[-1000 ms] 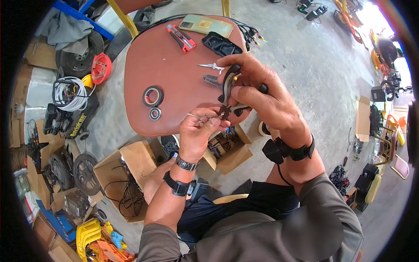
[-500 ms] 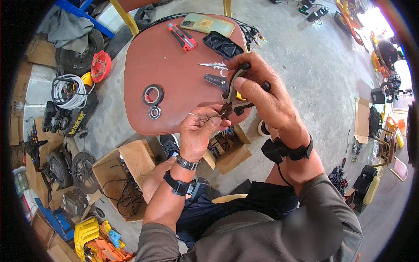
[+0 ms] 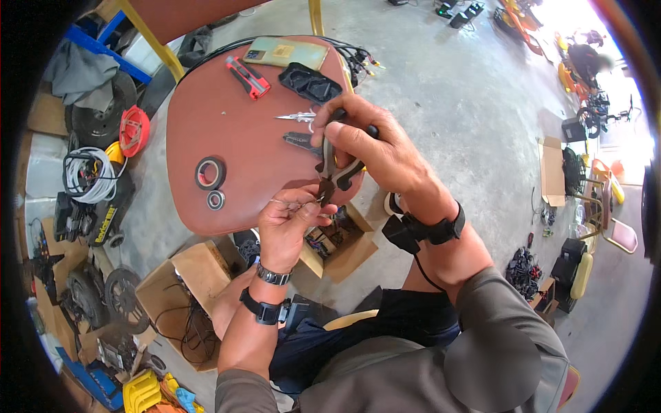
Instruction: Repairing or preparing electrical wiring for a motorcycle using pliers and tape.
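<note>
My right hand (image 3: 377, 148) is wrapped round the grey-and-black handles of a pair of pliers (image 3: 328, 153). Their dark jaws meet the fingertips of my left hand (image 3: 281, 230). Pinched in that hand is a thin, pale wire-like piece (image 3: 280, 202), with one end sticking out on the left. Whether the jaws bite on it is hard to see. Just beyond the pliers, small scissors (image 3: 296, 116) and a black folded tool (image 3: 301, 140) lie on the reddish-brown chair seat (image 3: 234, 144), both partly covered by my right hand.
On the seat lie a roll of black tape (image 3: 209, 173), a ring bearing (image 3: 215, 200), a red utility knife (image 3: 248, 78), a phone (image 3: 286, 53) and a black tray (image 3: 310, 82). Cardboard boxes (image 3: 201, 267) stand below the near edge. A red helmet (image 3: 134, 131) is at left.
The view has shifted, so the seat and both hands appear farther left. The pliers' handles look slightly closer together. Both hands keep their hold.
</note>
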A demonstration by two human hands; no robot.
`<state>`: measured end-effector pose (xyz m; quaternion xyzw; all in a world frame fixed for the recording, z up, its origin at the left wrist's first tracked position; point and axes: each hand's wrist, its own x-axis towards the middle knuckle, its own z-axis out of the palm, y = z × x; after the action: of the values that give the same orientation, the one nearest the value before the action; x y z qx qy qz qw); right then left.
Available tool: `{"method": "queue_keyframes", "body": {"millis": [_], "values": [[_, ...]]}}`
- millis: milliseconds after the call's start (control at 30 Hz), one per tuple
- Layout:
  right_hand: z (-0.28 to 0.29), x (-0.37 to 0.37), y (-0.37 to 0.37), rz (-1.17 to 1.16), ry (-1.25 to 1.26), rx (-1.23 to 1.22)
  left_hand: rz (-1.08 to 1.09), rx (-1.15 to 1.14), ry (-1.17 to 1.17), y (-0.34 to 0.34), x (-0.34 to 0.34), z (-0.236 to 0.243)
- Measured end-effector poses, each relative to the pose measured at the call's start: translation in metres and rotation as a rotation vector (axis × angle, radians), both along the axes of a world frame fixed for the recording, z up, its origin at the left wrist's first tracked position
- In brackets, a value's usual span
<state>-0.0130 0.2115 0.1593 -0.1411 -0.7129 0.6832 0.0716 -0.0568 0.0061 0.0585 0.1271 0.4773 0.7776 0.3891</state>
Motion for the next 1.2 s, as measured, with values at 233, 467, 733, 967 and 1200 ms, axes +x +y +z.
{"method": "queue_keyframes", "body": {"millis": [233, 467, 733, 967, 1200], "values": [[0.002, 0.001, 0.004, 0.034, 0.015, -0.041, -0.013, -0.052, -0.012, 0.000, -0.001, 0.006], [0.000, 0.002, 0.002, 0.016, -0.014, 0.025, -0.089, -0.038, -0.012, 0.004, 0.003, 0.001], [0.025, 0.009, 0.007, -0.112, 0.209, -0.149, -0.065, -0.036, -0.056, -0.001, 0.003, 0.003], [0.012, -0.004, 0.002, -0.188, 0.474, -0.137, 0.067, -0.051, 0.025, -0.007, -0.004, 0.008], [-0.032, -0.024, -0.019, -0.045, 0.372, -0.191, 0.123, -0.105, 0.043, -0.015, -0.010, 0.016]]}}
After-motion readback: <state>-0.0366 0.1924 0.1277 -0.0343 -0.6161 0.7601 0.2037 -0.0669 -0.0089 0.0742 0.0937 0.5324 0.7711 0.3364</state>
